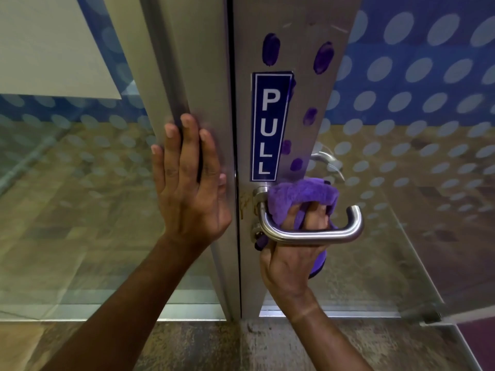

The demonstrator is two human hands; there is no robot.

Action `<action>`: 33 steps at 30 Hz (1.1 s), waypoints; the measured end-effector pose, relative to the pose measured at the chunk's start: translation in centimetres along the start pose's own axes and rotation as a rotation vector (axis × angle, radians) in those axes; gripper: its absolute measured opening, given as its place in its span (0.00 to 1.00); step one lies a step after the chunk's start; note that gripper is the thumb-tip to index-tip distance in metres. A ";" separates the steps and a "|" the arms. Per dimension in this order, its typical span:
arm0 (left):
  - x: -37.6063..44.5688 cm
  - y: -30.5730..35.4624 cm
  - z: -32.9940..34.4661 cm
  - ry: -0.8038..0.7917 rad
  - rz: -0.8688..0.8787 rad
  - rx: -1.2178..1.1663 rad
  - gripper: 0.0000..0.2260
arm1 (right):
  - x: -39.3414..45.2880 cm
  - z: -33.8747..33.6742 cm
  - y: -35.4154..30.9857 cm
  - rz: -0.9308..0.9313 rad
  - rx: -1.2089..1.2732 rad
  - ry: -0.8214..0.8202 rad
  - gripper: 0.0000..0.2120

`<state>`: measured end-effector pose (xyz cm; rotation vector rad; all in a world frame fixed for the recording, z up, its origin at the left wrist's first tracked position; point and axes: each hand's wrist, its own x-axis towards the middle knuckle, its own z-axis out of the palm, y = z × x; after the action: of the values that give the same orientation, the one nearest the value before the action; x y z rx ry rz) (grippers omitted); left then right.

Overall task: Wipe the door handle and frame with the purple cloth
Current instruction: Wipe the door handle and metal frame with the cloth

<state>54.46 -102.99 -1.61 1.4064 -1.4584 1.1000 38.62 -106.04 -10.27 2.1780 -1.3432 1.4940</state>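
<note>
A brushed steel lever door handle (321, 235) sticks out from the metal door stile (302, 36), just under a blue PULL sticker (269, 127). My right hand (289, 261) reaches up behind the lever from below, gripping the purple cloth (302, 195), which is bunched against the stile above the lever. Part of the cloth hangs down beside my wrist. My left hand (187, 183) lies flat with fingers spread on the grey metal frame (198, 62) left of the door gap.
Purple oval marks (271, 49) dot the stile around the sticker. Glass panels with pale dot patterns flank the frame on both sides (428, 116). A second handle (325, 159) shows through the glass behind the door. Rough concrete floor (214, 344) lies below.
</note>
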 end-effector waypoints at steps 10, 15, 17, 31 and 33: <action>-0.2 -0.1 0.3 0.018 0.000 0.003 0.27 | -2.4 -0.6 0.5 0.002 -0.074 -0.135 0.30; -0.2 -0.2 0.2 0.008 -0.002 -0.006 0.27 | -2.1 -0.5 -0.4 0.070 -0.063 -0.116 0.33; -0.2 -0.2 0.3 0.007 0.003 -0.008 0.27 | -2.1 -0.3 -0.2 0.064 -0.051 -0.098 0.34; 0.0 -0.1 -0.1 -0.012 0.002 0.010 0.27 | -0.6 -1.0 0.3 0.041 -0.093 -0.072 0.40; 0.0 -0.1 -0.1 -0.019 -0.003 0.009 0.27 | -1.2 -1.7 1.7 -0.087 -0.185 -0.101 0.38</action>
<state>54.56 -102.93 -1.56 1.4283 -1.4661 1.0961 36.15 -105.30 -11.00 2.1883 -1.3401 1.1937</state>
